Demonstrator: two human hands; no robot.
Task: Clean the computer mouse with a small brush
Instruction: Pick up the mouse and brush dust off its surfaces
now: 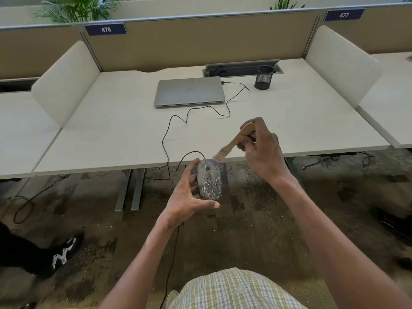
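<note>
A dark wired computer mouse, speckled with pale dust, is held in front of the desk edge above the floor. My left hand grips it from the left and below, thumb under its rear end. My right hand holds a small wooden-handled brush up and to the right of the mouse. The blurred pale bristles sit just above the mouse's front right corner. The mouse cable runs from its front up across the desk toward the laptop.
A closed grey laptop lies at the back of the pale desk. A black mesh pen cup stands right of it, by a cable tray. White side dividers flank the desk. A dark shoe shows on the carpet at left.
</note>
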